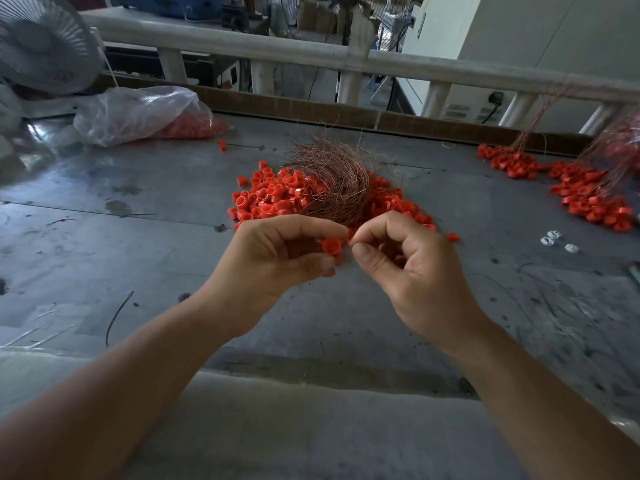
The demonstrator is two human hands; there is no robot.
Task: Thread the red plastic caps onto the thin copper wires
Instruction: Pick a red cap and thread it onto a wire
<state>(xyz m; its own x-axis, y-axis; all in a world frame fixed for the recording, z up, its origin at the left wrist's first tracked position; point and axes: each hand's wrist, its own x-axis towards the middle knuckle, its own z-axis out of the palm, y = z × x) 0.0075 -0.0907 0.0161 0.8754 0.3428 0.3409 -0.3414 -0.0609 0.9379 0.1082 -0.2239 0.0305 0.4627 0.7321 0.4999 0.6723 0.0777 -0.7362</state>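
**A:** What's sitting over on the left?

**B:** A clear bag (138, 112) is lying there with red caps inside. The left hand (273, 258) is pinching one red cap (331, 246), just in front of the loose cap pile (273, 195) and the copper wire bundle (332, 181).

**A:** And the right hand (408, 268)?

**B:** It's curling up, thumb and forefinger pinching right beside that cap. Honestly can't tell what's in there. Wired caps (581, 192) are lying far right.

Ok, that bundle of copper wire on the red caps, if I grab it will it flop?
Probably floppy and springy: the copper wire bundle is a loose nest of thin strands. Likely light. It may snag red caps, since it lies on their pile.
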